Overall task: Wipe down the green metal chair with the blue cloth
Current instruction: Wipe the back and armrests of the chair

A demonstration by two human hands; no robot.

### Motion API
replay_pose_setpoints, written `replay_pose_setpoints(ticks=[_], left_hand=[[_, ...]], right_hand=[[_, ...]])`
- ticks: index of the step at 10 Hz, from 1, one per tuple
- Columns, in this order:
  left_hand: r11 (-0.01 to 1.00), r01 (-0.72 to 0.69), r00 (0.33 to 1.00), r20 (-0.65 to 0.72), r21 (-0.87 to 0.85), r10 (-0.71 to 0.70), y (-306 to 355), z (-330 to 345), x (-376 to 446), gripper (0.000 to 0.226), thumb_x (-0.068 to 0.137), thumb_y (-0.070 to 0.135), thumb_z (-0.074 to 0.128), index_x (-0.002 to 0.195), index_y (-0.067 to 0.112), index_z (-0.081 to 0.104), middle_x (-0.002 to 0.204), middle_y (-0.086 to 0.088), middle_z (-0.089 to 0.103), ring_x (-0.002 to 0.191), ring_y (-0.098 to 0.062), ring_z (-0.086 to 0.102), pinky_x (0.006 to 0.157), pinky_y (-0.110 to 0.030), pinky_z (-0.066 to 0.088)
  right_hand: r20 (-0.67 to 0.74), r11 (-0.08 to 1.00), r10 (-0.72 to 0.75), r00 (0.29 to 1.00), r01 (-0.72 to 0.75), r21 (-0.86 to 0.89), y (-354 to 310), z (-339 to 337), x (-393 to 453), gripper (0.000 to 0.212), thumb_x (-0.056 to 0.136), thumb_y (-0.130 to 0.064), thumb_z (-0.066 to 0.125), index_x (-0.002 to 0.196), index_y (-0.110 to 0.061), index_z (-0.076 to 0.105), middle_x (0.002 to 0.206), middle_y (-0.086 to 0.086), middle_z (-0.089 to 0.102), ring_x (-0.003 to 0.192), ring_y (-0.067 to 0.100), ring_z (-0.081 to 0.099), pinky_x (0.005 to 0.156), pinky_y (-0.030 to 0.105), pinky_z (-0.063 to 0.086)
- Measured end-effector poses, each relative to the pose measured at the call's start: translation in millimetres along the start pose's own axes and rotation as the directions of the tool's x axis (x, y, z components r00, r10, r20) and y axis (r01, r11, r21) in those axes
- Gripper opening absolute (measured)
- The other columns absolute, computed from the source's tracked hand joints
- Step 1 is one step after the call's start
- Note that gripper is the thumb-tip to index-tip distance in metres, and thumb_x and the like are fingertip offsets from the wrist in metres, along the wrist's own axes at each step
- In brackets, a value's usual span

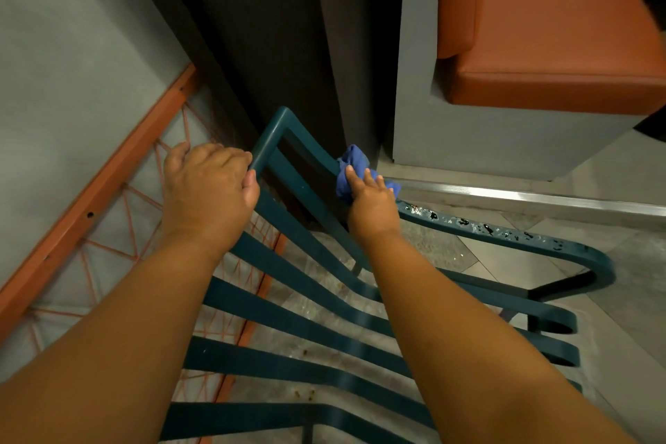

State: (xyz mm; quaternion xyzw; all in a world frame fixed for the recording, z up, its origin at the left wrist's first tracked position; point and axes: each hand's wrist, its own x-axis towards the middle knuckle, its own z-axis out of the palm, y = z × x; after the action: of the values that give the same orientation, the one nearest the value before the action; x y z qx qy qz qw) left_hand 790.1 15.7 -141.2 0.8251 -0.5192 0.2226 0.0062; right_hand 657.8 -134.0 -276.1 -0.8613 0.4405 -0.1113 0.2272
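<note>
The green metal chair [288, 321] with flat slats fills the lower middle of the head view. My left hand [209, 187] grips the chair's frame near its upper left corner, fingers curled round the bar. My right hand [371, 202] holds the bunched blue cloth [351, 162] against the curved armrest bar, fingers over the cloth. To the right of that hand the armrest [504, 231] carries dark spots and wet-looking patches.
An orange wire-mesh frame [108, 198] leans at the left against a grey wall. A dark panel stands behind the chair. An orange cushioned bench [551, 47] on a grey base sits at upper right. Grey tiled floor [594, 169] lies beyond.
</note>
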Motion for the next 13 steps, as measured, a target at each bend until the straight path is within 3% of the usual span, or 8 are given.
replay_pose_setpoints(ticks=[2, 4, 7, 9, 10, 11, 12, 13], left_hand=[[1.0, -0.003, 1.0, -0.006, -0.001, 0.003, 0, -1, 0, 0.038, 0.089, 0.027, 0.04, 0.108, 0.008, 0.067, 0.102, -0.009, 0.07, 0.104, -0.03, 0.058, 0.102, -0.048, 0.026], [1.0, -0.002, 1.0, 0.0, 0.0, 0.002, 2, -2, 0, 0.038, 0.089, 0.027, 0.041, 0.108, 0.007, 0.067, 0.102, -0.01, 0.07, 0.103, -0.031, 0.058, 0.102, -0.048, 0.026], [1.0, -0.004, 1.0, -0.015, -0.008, 0.004, 2, -2, 0, 0.037, 0.089, 0.026, 0.042, 0.11, 0.007, 0.067, 0.104, -0.011, 0.07, 0.105, -0.032, 0.058, 0.103, -0.048, 0.026], [1.0, -0.013, 1.0, 0.0, 0.017, 0.013, 2, -2, 2, 0.038, 0.089, 0.027, 0.041, 0.109, 0.007, 0.067, 0.102, -0.011, 0.069, 0.102, -0.032, 0.057, 0.102, -0.048, 0.026], [0.998, -0.016, 1.0, -0.002, 0.054, 0.016, 4, -5, 1, 0.037, 0.091, 0.025, 0.04, 0.108, 0.005, 0.066, 0.101, -0.013, 0.069, 0.104, -0.034, 0.056, 0.101, -0.05, 0.027], [0.991, 0.002, 1.0, 0.016, 0.131, -0.004, 17, -3, -3, 0.03, 0.089, 0.012, 0.052, 0.113, -0.002, 0.061, 0.114, -0.021, 0.063, 0.119, -0.04, 0.048, 0.103, -0.055, 0.024], [0.985, 0.052, 0.992, 0.106, 0.166, -0.07, 41, 2, 0, 0.049, 0.085, 0.009, 0.056, 0.132, 0.002, 0.046, 0.138, -0.019, 0.046, 0.135, -0.037, 0.03, 0.111, -0.055, 0.016], [0.973, -0.076, 0.979, 0.203, 0.216, 0.032, 68, 18, 10, 0.066, 0.089, 0.022, 0.05, 0.147, 0.015, 0.021, 0.155, -0.011, 0.021, 0.144, -0.032, 0.01, 0.115, -0.054, 0.006]], right_hand=[[0.025, 0.99, -0.027, 0.999, 0.031, -0.137, 15, 1, -13, 0.065, 0.096, -0.013, 0.045, 0.152, -0.027, 0.015, 0.158, 0.009, 0.015, 0.146, 0.033, 0.005, 0.117, 0.053, 0.009], [0.073, 0.964, 0.137, 0.988, -0.116, -0.241, 44, 1, -30, 0.069, 0.095, -0.013, 0.047, 0.152, -0.029, 0.012, 0.16, 0.008, 0.009, 0.146, 0.034, -0.001, 0.115, 0.058, 0.001], [0.11, 0.993, -0.025, 0.994, 0.038, -0.111, 78, 5, -45, 0.073, 0.093, -0.005, 0.047, 0.151, -0.033, 0.013, 0.161, 0.004, 0.0, 0.146, 0.027, -0.006, 0.116, 0.042, -0.004], [0.118, 0.978, 0.201, 0.973, -0.193, -0.073, 49, -1, -18, 0.076, 0.09, -0.008, 0.054, 0.151, -0.031, 0.016, 0.159, 0.008, 0.013, 0.145, 0.033, 0.007, 0.117, 0.05, 0.009], [0.124, 0.998, 0.032, 0.992, -0.026, -0.053, 44, 4, -18, 0.074, 0.091, -0.007, 0.051, 0.151, -0.031, 0.014, 0.16, 0.007, 0.009, 0.146, 0.032, 0.005, 0.117, 0.047, 0.008], [0.162, 0.992, 0.038, 0.986, -0.018, -0.121, 57, 1, -18, 0.073, 0.092, -0.009, 0.051, 0.151, -0.031, 0.014, 0.159, 0.008, 0.011, 0.145, 0.031, 0.009, 0.117, 0.046, 0.013], [0.165, 0.976, 0.205, 0.965, -0.189, -0.106, 44, -9, -4, 0.065, 0.087, -0.012, 0.059, 0.144, -0.028, 0.031, 0.149, 0.012, 0.031, 0.138, 0.035, 0.025, 0.11, 0.052, 0.028], [0.105, 0.994, 0.081, 0.991, -0.088, 0.064, 26, -6, 1, 0.058, 0.092, -0.013, 0.052, 0.144, -0.031, 0.035, 0.157, 0.013, 0.014, 0.141, 0.036, 0.019, 0.113, 0.054, 0.021]])
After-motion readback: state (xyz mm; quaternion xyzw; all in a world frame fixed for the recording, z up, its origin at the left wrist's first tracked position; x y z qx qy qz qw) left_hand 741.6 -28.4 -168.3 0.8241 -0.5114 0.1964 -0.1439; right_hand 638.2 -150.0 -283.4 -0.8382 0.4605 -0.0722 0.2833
